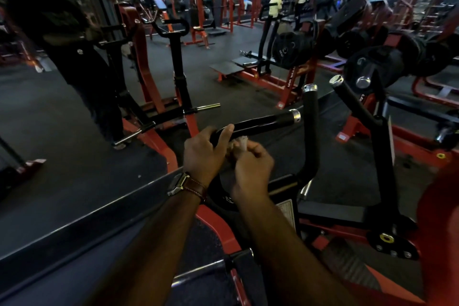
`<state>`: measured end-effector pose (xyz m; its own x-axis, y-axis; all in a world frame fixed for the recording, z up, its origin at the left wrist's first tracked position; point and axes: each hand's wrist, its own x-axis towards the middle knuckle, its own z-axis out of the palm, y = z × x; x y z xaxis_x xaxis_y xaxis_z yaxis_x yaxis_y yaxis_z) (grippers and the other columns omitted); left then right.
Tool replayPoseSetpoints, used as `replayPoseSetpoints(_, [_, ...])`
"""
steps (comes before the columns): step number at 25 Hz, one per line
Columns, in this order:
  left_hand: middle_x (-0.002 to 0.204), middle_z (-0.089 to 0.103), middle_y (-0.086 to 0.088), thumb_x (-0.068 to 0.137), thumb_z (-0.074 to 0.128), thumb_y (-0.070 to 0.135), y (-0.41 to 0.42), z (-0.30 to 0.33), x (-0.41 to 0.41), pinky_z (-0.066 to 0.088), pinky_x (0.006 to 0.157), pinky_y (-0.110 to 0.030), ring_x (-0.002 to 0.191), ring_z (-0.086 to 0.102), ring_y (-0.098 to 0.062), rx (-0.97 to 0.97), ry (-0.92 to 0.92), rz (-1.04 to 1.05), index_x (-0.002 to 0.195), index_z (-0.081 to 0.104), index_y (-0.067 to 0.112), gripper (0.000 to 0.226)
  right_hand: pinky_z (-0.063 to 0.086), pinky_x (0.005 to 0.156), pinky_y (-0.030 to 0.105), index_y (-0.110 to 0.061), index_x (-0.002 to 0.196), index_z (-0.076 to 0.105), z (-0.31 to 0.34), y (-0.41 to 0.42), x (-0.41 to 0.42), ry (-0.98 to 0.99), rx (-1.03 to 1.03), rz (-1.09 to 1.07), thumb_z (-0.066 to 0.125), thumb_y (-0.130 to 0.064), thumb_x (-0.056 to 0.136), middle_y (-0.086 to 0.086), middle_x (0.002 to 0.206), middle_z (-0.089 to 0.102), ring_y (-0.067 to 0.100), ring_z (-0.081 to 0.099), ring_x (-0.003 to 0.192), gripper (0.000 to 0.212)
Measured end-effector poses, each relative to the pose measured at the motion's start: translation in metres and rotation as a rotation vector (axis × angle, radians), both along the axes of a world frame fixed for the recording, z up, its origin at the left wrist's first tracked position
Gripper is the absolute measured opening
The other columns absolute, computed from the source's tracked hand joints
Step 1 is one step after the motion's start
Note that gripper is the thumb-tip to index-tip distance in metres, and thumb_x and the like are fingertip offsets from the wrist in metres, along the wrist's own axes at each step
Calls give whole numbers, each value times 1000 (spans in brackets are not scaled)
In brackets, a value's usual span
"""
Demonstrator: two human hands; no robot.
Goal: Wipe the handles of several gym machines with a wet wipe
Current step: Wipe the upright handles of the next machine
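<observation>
nothing here reads cleanly. there's a white label plate [288,211] on the red machine frame [213,221], just right of the right hand [250,171], and its print is too small and blurred to make out. further back from that hand, a weight plate [289,49] carries pale raised lettering that stays illegible. below that plate, a red frame leg [291,83] shows dark lettering, also unreadable. the watch [177,184] on the left wrist shows no readable face.
</observation>
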<state>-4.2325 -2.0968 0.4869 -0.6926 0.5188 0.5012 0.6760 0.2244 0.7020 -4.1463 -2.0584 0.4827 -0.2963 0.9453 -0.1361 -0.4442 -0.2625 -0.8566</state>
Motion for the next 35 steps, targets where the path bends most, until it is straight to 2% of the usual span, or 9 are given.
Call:
replayPoseSetpoints(2, [80,64,13,94,55,54,-1,-1,2,38,59,0,64,55,6,33,20,-13,101,73,18,41,50,73,17,-2,95,71,-1,18,11,-173,448,-307,69,-6,89,5,88,70,4,64,78,8])
replayPoseSetpoints(5, [84,64,13,96,58,49,0,0,3,39,60,0,66,54,9,42,27,-8,105,73,17,37,42,80,7,-2,103,72,0,55,21,-380,741,-481,71,-7,88,5,98,63,2,55,86,16])
replayPoseSetpoints(11, [74,69,6,95,53,54,-2,-1,2,50,56,-20,63,63,-4,54,9,-42,96,74,17,42,42,94,20,-4,115,69,-8,68,23,-634,1427,-258,60,-3,93,9,114,64,19,58,106,24])
replayPoseSetpoints(15, [66,66,6,94,56,56,-1,0,3,56,55,-35,55,64,-9,58,-72,-31,91,72,20,40,41,96,27,-10,108,72,3,96,28,-736,1187,-437,52,-5,88,5,111,70,24,63,103,29])
replayPoseSetpoints(19, [64,65,6,93,55,60,-2,-3,0,57,54,-40,52,63,-10,75,-78,-33,91,73,22,43,44,102,33,-9,115,70,-7,86,29,-648,1471,-232,56,2,89,4,118,69,21,62,113,31])
replayPoseSetpoints(22, [62,65,4,96,52,59,0,5,3,59,57,-41,54,65,-16,-9,-150,-28,87,71,24,41,49,99,43,-9,114,71,1,123,51,-731,1203,-462,59,3,88,6,117,69,21,62,112,31])
replayPoseSetpoints(27, [77,59,-3,100,39,37,19,36,4,42,65,-31,76,62,-27,-358,-3,95,73,59,16,40,48,100,22,-5,119,70,-20,74,29,-545,1423,-327,61,-3,94,5,114,64,3,56,110,26])
replayPoseSetpoints(32, [71,53,0,104,34,32,28,46,16,38,59,-30,68,58,-23,-462,271,1,75,54,16,39,52,90,29,-8,111,69,-9,110,50,-588,912,-599,63,-1,88,6,112,59,13,59,102,25])
replayPoseSetpoints(35, [77,57,-1,106,27,38,25,37,20,36,56,-31,65,54,-20,-450,419,42,90,57,18,39,55,83,35,-10,100,63,-34,68,25,-436,775,-451,64,-2,89,3,98,64,17,64,91,14])
